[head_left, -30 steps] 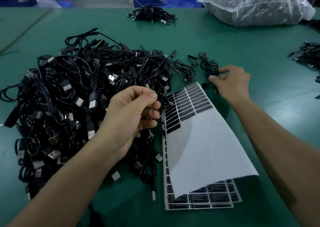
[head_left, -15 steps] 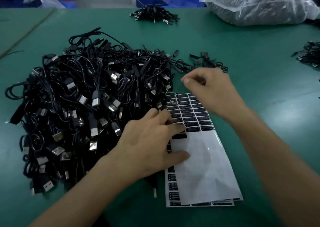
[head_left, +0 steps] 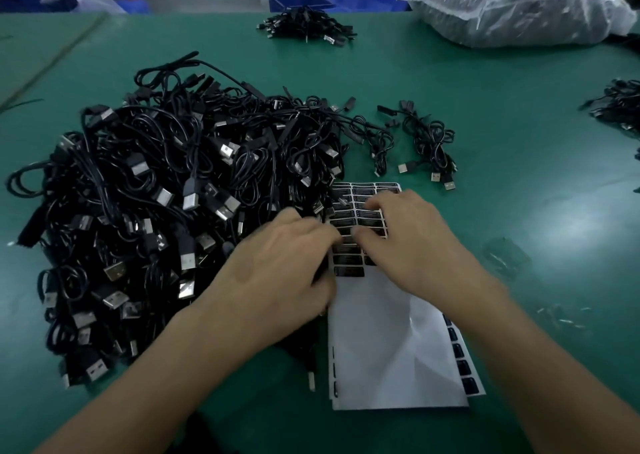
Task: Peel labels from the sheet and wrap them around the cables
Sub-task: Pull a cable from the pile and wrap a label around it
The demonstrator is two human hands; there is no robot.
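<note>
**Editor:** What fills the frame?

**Photographer:** A green desk [head_left: 519,107]. To the left of the fingers, a large heap of black USB cables [head_left: 156,194] spreads across it. Well beyond the fingertips, at the far edge, sits a clear plastic bag [head_left: 512,7] of dark stock. The heap lies right against the working spot, I judge so that the next cable is a short reach.

**Editor:** And the label sheet?

**Photographer:** The label sheet [head_left: 388,343] lies flat directly under the fingers, its left edge touching the heap. The half nearer the wrists is bare white backing. The half under the fingertips carries black rows.

**Editor:** That little bundle?

**Photographer:** A small bundle of cables [head_left: 429,142] lies beyond the fingers and a little to their right, apart from the heap. It is probably kept separate as finished work, though no label can be made out on it.

**Editor:** The hands?

**Photographer:** The left hand [head_left: 277,273] rests at the sheet's left edge, fingers nearly straight and together. It seems to be pinning the paper so it will not lift. The right hand [head_left: 412,246] is over the rows, thumb and forefinger drawn close above the black labels [head_left: 349,270]. Blur hides whether they have caught one; I cannot tell. No cable is seen in either hand, so the peel looks like the step in hand.
</note>
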